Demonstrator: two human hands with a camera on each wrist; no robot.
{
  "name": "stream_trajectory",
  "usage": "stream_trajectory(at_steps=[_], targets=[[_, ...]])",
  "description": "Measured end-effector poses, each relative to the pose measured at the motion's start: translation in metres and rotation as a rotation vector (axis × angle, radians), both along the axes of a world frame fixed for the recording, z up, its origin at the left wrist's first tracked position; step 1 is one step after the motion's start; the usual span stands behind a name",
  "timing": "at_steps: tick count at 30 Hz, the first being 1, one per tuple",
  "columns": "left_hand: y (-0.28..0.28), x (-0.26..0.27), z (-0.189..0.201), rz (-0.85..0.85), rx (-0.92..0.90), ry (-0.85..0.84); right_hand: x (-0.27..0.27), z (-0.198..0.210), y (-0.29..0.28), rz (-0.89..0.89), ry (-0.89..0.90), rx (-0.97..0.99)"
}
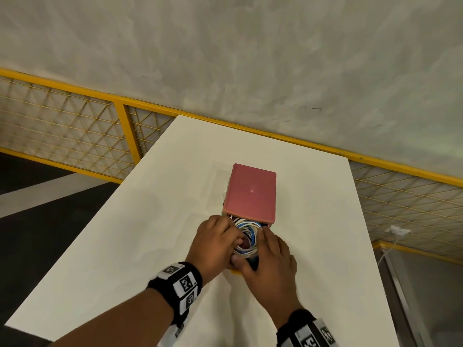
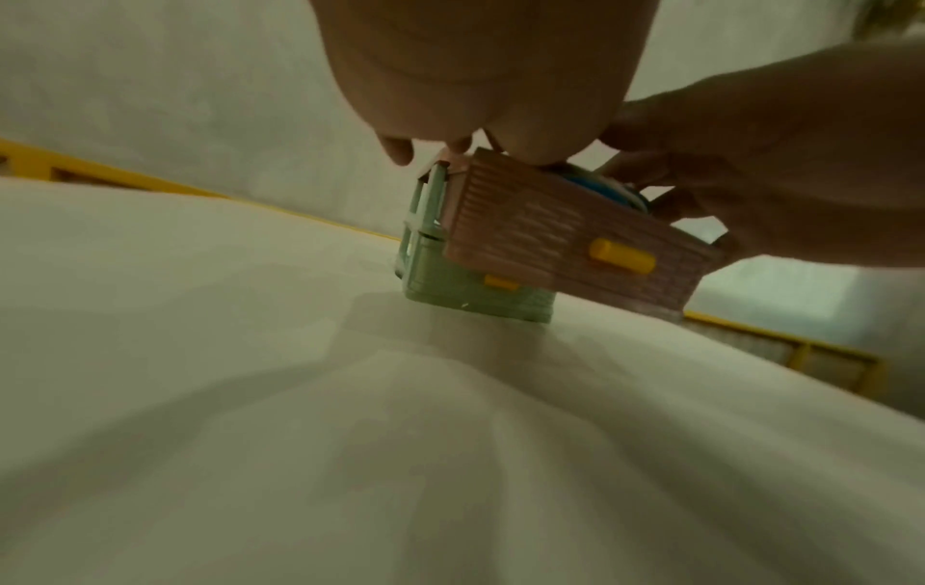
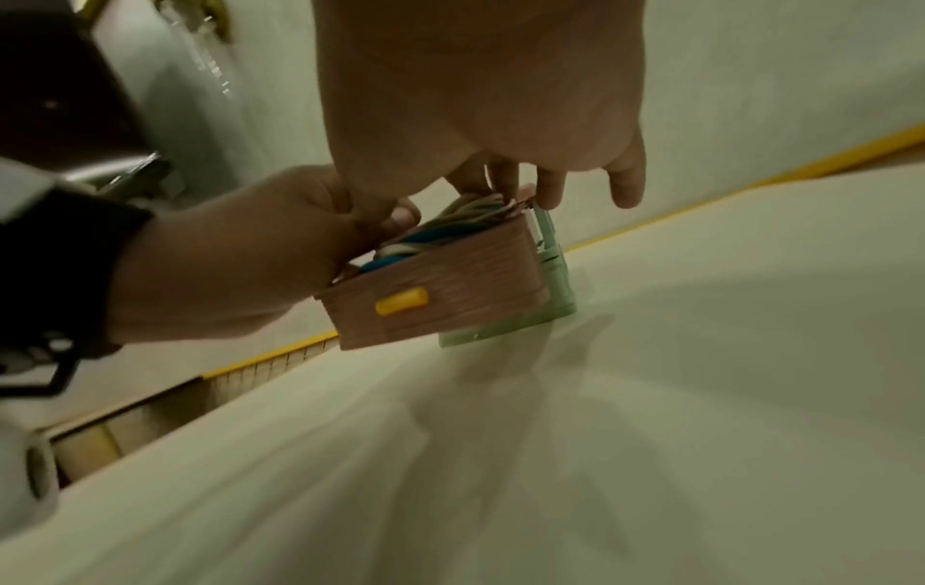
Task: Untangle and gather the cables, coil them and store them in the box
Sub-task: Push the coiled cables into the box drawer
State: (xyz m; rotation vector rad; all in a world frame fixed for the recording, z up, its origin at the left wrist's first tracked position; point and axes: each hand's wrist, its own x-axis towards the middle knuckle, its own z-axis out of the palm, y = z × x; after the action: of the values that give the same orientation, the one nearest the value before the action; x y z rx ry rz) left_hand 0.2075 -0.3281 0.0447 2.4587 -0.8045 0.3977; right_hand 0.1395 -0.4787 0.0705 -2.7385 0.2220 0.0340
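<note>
On the white table stands a small box with a pink top, and its pink drawer is pulled out toward the near side. A coil of white and blue cables sits in that drawer, riding a little above the rim, as the right wrist view shows. Below it is a green drawer, pushed in, with its own yellow handle.

Both hands are on the load. The left hand comes in from the left with its fingers curled down into the coil, pressing the loops inward. The right hand covers the near right corner, fingers bent over the cables and the drawer's edge, the thumb at the near side; whether it truly pinches the cables or only presses them I cannot tell. The little finger hangs free beyond the drawer.

This looks like the storing step, close to the end: the cables are coiled and already in the drawer, and the hands are tamping them down. No other cable lies on the table in view.

Next would probably be to flatten the loops below the rim, so nothing catches under the pink top, then let go and push the drawer shut by its yellow handle. The box is light, so steadying it with one hand would likely help.
</note>
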Motion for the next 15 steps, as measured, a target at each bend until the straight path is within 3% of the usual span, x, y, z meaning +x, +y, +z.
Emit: stream_trajectory(at_steps=[3,6,9,15], targets=[[0.015,-0.006,-0.012,-0.204,0.043,-0.009,-0.003,0.009,-0.010,0.110,0.174,-0.044],[0.037,-0.014,-0.019,-0.301,0.245,-0.015,-0.002,0.005,-0.021,0.212,0.218,-0.153],[0.040,-0.010,-0.020,-0.310,0.427,-0.081,0.001,-0.010,-0.025,0.236,0.107,-0.282],[0.031,-0.004,-0.015,-0.249,0.461,-0.105,0.008,-0.021,-0.027,0.238,-0.134,-0.309]])
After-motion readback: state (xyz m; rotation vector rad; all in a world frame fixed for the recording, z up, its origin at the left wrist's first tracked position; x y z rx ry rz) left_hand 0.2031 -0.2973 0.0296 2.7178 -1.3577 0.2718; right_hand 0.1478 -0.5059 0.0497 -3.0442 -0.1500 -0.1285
